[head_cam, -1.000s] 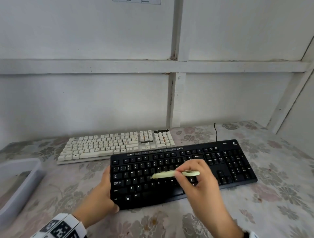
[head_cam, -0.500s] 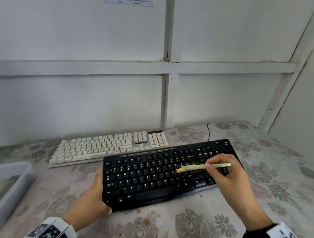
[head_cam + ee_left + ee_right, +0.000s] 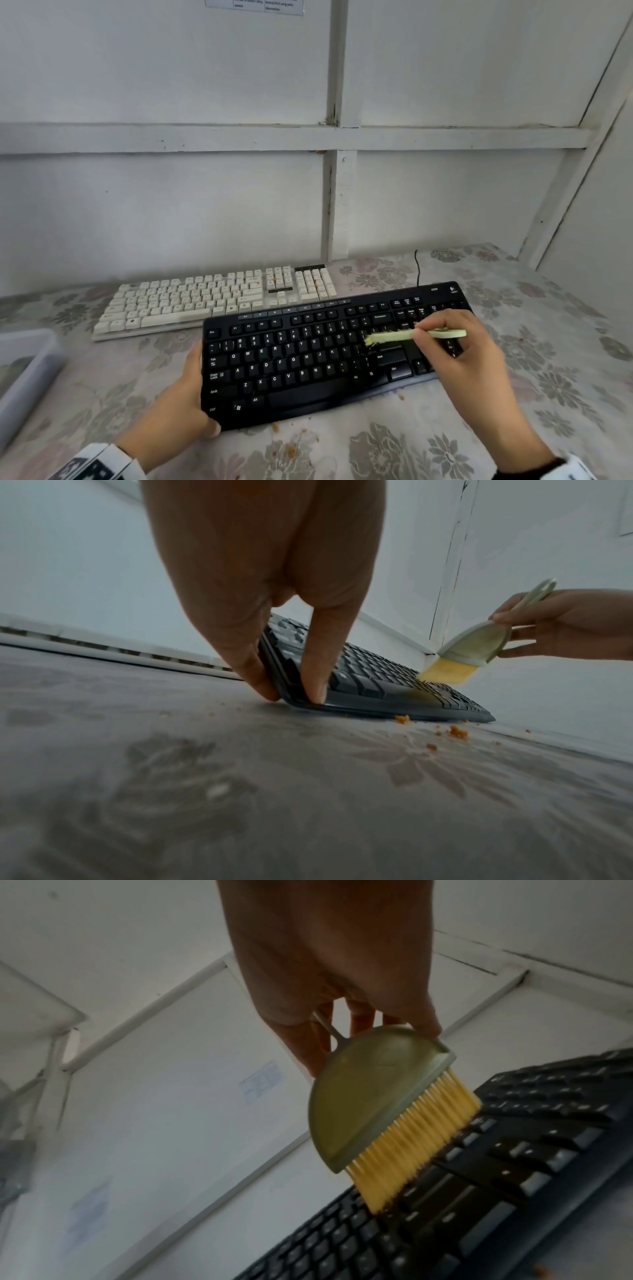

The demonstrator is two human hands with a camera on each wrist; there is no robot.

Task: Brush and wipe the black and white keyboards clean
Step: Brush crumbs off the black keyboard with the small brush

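A black keyboard lies on the flowered tablecloth, its far edge raised. My left hand grips its left end, thumb on top and fingers under the edge. My right hand pinches a pale green brush with yellow bristles. The bristles touch the keys at the right of the main key block. A white keyboard with orange stains lies behind the black one, untouched.
Orange crumbs are scattered on the cloth in front of the black keyboard. A clear plastic bin stands at the left edge. A black cable runs to the white wall close behind.
My right hand has carried the brush rightward across the black keyboard, from the middle keys to the right side. The left hand has kept its hold on the keyboard's left end.
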